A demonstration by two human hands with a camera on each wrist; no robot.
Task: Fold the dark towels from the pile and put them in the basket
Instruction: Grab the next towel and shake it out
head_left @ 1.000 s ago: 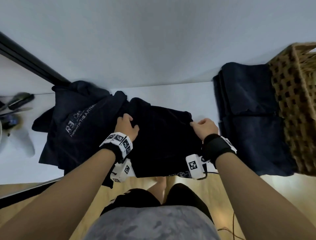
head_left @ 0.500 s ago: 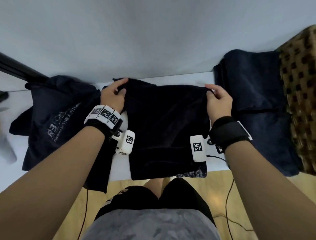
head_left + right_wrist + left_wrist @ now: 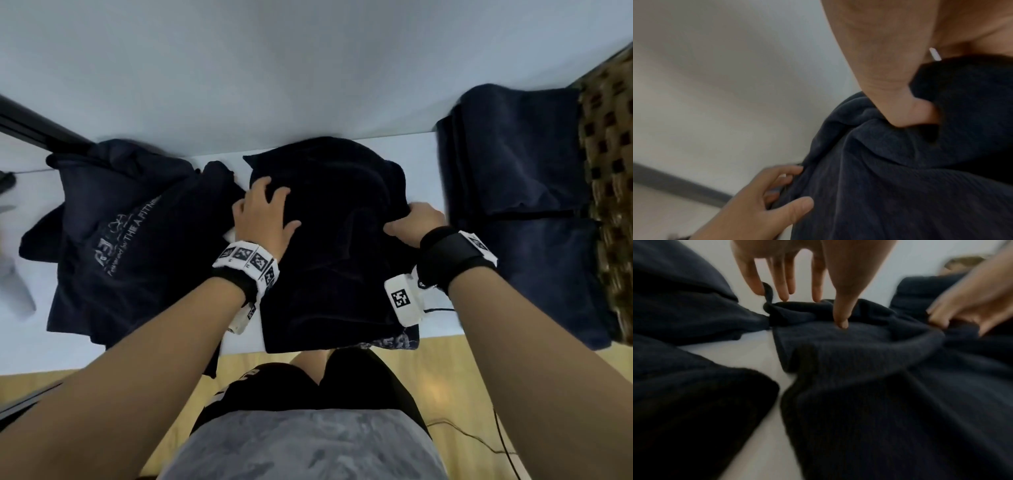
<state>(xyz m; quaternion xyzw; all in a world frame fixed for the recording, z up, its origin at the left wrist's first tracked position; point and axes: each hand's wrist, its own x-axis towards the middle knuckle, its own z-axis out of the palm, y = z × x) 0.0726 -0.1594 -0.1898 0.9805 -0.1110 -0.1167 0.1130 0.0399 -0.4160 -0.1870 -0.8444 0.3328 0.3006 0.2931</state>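
Since the earlier frame, left hand (image 3: 263, 214) has let go, now flat with spread fingers on the dark ribbed towel (image 3: 329, 246); right hand (image 3: 416, 222) pinches its right edge.

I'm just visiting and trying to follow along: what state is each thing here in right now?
Middle towel: partly folded, rumpled, on the table.
Left hand: fingers spread, pressing the towel.
Right hand: gripping the towel's right edge.
Pile: unfolded, heaped at left.
Folded towels: stacked beside the basket.

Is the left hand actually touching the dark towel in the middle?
Touching. In the left wrist view the left hand has spread fingertips pressing on the dark towel.
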